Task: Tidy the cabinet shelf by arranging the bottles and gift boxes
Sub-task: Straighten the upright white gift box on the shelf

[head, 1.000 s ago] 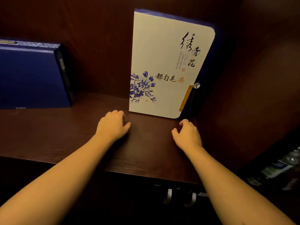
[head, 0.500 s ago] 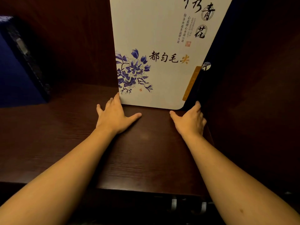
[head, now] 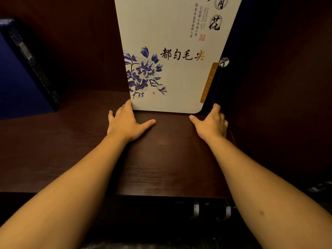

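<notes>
A tall white gift box (head: 172, 72) with a blue flower print and black lettering stands upright at the back of the dark wooden shelf (head: 161, 159), close to the right cabinet wall. My left hand (head: 125, 123) lies flat on the shelf, fingers spread, its fingertips touching the box's lower left corner. My right hand (head: 212, 123) rests by the lower right corner, fingers reaching along the box's dark blue side. Neither hand has closed around the box. A dark blue gift box (head: 19, 76) stands at the far left.
The right cabinet wall (head: 278, 87) rises just beside the white box. The shelf's front edge (head: 170, 194) runs below my forearms, with metal handles (head: 212, 211) on the cabinet front beneath it. No bottles are in view.
Both hands have slid forward across the shelf to the white box's bottom corners and spread open. My view has moved closer to the box.
</notes>
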